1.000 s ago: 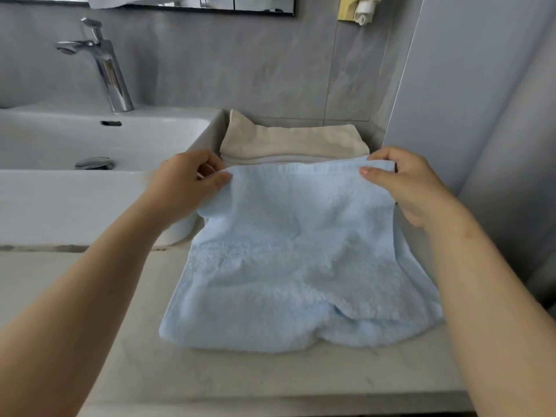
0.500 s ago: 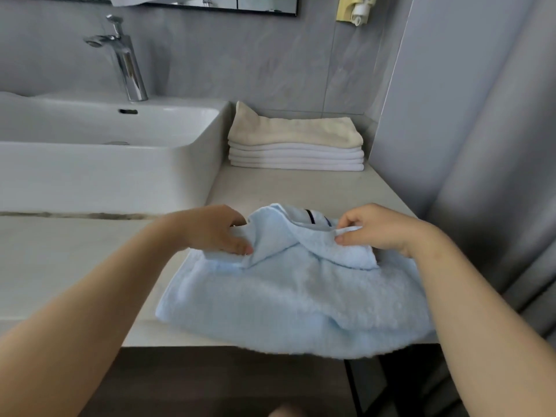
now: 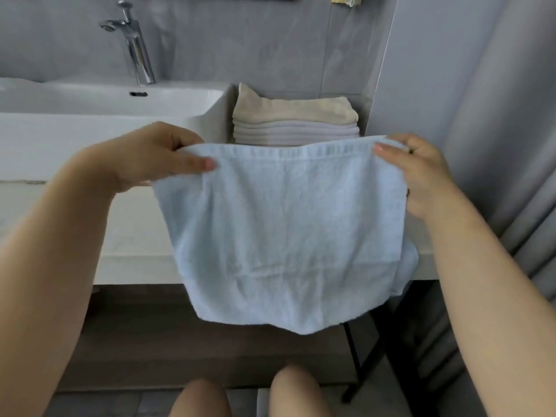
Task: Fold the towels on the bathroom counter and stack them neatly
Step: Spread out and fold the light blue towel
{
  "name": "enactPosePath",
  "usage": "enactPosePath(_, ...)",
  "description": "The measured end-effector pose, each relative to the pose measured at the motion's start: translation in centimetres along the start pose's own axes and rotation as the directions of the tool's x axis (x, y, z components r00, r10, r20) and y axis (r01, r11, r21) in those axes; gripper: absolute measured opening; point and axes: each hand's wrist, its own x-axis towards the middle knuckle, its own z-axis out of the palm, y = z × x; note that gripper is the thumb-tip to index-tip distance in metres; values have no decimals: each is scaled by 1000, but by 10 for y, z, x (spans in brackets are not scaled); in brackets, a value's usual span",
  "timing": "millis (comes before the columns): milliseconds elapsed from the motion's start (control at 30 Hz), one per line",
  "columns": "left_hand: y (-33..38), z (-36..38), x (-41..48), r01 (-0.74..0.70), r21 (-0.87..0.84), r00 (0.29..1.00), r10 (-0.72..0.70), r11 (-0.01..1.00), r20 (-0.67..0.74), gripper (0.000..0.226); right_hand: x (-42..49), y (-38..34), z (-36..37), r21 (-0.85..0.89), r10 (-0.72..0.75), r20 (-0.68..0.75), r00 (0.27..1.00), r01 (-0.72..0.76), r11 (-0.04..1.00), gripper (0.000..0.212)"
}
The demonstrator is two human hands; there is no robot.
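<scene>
Now lifted off the counter [image 3: 132, 236], the blue towel [image 3: 288, 236] hangs (top corners pinched) between left hand [image 3: 150, 155] and right hand [image 3: 421, 176].

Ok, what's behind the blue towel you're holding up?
Behind the blue towel sits the folded stack, beige on top, white below. The stack's bottom and the counter under it are covered.

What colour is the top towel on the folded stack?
Beige top towel, lying on white ones; clearest in the head view.

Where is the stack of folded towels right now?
The folded stack sits at the counter's back, right of the sink, behind the blue towel.
</scene>
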Motion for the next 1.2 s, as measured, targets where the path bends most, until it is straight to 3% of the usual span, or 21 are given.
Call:
enactPosePath(67, -6, -5, 6, 37, 336, 987, 17, 941, -157, 25, 0, 0, 1, -278, -65, 38, 997, 73, 958, 19)
enactPosePath(133, -9, -4, 11, 52, 488, 980, 49, 871, -191, 20, 2, 1, 3, -352, -133, -20, 991, 117, 929, 23)
enactPosePath(267, -15, 1, 17, 58, 482, 953, 96, 874, -289, 13, 5, 5, 10, -371, -170, -86, 982, 127, 920, 23)
enactPosePath(333, -18, 2, 19, 68, 384, 901, 108, 921, -419, 11, 6, 5, 11, -356, -196, -145, 970, 134, 925, 23)
enactPosePath(433, -22, 6, 20, 41, 311, 868, 121, 950, -482, 8, 8, 5, 12, -377, -219, -142, 965, 152, 914, 25)
enactPosePath(500, -23, 4, 19, -12, 227, 790, 149, 974, -594, 6, 8, 0, 11, -323, -251, -206, 946, 176, 930, 23)
enactPosePath(567, -23, 3, 20, -42, 227, 772, 176, 973, -611, 5, 10, -6, 11, -307, -263, -171, 950, 202, 930, 22)
enactPosePath(667, -22, 2, 23, -61, 178, 722, 166, 982, -671, 5, 15, -15, 12, -247, -303, -226, 926, 246, 937, 22)
enactPosePath(833, -20, -1, 30, -66, 222, 741, 197, 973, -642, 9, 27, -17, 12, -297, -305, -257, 917, 225, 928, 20)
enactPosePath(933, -18, -12, 32, -23, 336, 895, 169, 942, -413, 31, 34, -12, 3, -452, -275, -204, 940, 159, 878, 15)
enactPosePath(1000, -16, -16, 36, 38, 475, 936, 135, 879, -324, 34, 38, -7, -4, -519, -254, -216, 943, 110, 848, 13)
enactPosePath(1133, -4, -5, 49, 57, 631, 896, 239, 774, -374, 22, 45, -2, -11, -595, -202, -239, 950, 21, 804, 6)
enactPosePath(1200, 4, 6, 58, 158, 624, 865, 197, 765, -462, 22, 50, 0, -11, -598, -183, -252, 950, -4, 801, 2)
